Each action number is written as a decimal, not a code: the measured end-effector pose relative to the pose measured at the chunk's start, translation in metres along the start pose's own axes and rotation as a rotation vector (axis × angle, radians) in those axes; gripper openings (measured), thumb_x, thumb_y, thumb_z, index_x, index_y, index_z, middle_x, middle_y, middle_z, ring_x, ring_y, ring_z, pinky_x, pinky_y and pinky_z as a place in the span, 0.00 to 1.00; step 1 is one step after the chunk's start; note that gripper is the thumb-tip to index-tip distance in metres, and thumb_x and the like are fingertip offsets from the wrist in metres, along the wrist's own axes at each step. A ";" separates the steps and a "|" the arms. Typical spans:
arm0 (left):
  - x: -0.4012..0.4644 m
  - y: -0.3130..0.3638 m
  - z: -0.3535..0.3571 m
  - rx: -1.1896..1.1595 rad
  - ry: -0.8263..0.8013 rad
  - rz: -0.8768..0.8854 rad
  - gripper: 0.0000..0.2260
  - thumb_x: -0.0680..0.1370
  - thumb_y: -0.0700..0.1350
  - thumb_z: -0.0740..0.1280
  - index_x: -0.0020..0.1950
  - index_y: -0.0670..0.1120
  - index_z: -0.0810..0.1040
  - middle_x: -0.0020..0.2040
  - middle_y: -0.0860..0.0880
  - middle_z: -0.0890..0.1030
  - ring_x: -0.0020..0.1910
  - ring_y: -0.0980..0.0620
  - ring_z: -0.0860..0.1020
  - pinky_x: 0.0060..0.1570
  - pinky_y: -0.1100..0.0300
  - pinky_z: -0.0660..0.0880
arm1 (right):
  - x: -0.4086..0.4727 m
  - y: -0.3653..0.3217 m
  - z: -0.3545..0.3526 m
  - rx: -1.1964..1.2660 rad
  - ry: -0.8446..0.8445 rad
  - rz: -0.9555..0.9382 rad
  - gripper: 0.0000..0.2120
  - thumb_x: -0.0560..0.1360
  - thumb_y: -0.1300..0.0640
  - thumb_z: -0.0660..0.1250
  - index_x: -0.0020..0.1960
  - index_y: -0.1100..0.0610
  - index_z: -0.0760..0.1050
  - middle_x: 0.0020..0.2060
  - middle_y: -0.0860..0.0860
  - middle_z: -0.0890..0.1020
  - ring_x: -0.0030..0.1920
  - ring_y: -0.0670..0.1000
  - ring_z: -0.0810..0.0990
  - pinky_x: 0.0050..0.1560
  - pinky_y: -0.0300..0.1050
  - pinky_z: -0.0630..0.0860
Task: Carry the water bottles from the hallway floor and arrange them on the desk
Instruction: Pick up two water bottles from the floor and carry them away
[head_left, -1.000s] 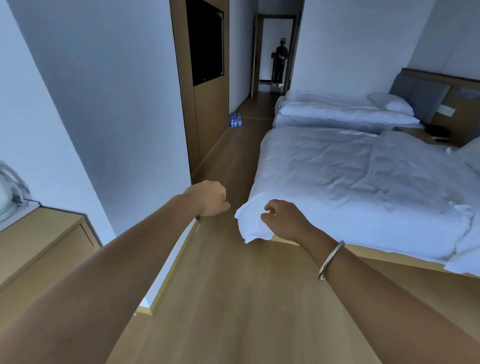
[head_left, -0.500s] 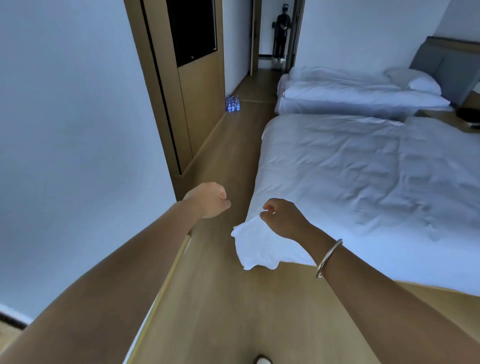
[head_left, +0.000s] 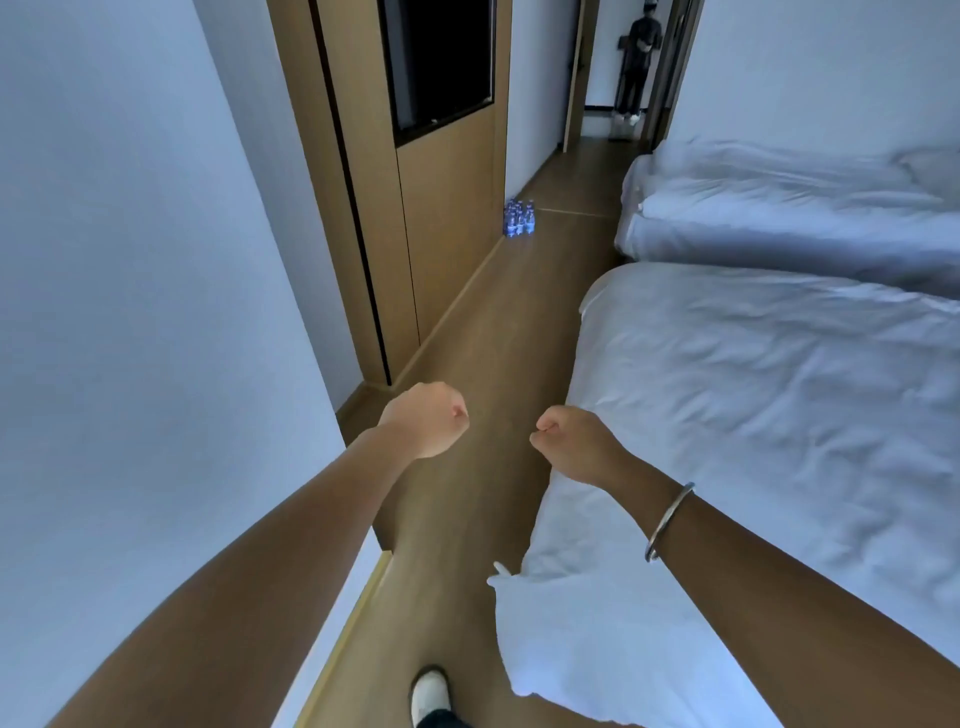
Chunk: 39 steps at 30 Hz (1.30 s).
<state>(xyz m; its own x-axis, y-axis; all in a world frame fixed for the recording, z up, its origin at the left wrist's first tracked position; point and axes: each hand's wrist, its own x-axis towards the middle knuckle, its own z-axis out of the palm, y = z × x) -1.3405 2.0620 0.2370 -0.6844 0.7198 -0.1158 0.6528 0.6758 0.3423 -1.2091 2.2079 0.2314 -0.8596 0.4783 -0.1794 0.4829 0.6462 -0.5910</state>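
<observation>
A cluster of several small water bottles (head_left: 518, 218) with blue labels stands on the wooden floor far ahead, against the base of the wooden wall panel. My left hand (head_left: 426, 418) and my right hand (head_left: 571, 441) are held out in front of me at waist height, both curled into loose fists with nothing in them. A metal bangle sits on my right wrist. The bottles are well beyond reach of either hand. No desk is in view.
A narrow wooden floor strip (head_left: 483, 364) runs between the white wall (head_left: 156, 312) on the left and a white bed (head_left: 753, 415) on the right. A second bed (head_left: 779, 208) lies beyond. A person (head_left: 638, 57) stands in the far doorway. My shoe (head_left: 428, 693) shows below.
I have walked forward along the floor strip; the bottles appear closer, the bed corner now lies below my right arm, and the desk seen a second ago has left the view.
</observation>
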 end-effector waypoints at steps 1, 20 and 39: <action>0.023 -0.007 -0.003 0.014 -0.004 0.002 0.14 0.78 0.44 0.55 0.48 0.44 0.81 0.47 0.45 0.83 0.46 0.46 0.80 0.51 0.49 0.78 | 0.026 -0.001 0.001 -0.005 -0.011 -0.005 0.16 0.77 0.54 0.59 0.57 0.65 0.73 0.53 0.60 0.79 0.54 0.57 0.78 0.57 0.52 0.75; 0.486 -0.085 -0.084 -0.029 -0.100 0.080 0.12 0.79 0.46 0.60 0.58 0.43 0.78 0.58 0.46 0.78 0.56 0.47 0.76 0.56 0.55 0.73 | 0.471 -0.013 -0.074 -0.001 -0.051 0.142 0.14 0.78 0.56 0.57 0.58 0.63 0.75 0.55 0.59 0.79 0.55 0.56 0.78 0.57 0.46 0.75; 0.951 -0.098 -0.122 -0.053 -0.168 -0.071 0.14 0.78 0.49 0.62 0.60 0.44 0.75 0.61 0.46 0.78 0.60 0.47 0.76 0.58 0.57 0.72 | 0.912 0.041 -0.223 0.103 -0.047 0.082 0.12 0.76 0.58 0.61 0.55 0.63 0.77 0.52 0.57 0.81 0.51 0.53 0.79 0.48 0.43 0.74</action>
<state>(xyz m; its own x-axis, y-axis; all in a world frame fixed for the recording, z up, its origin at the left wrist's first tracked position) -2.0956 2.6610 0.2072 -0.6613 0.6901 -0.2939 0.5838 0.7196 0.3760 -1.9364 2.8032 0.2185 -0.8260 0.4971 -0.2657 0.5342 0.5403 -0.6502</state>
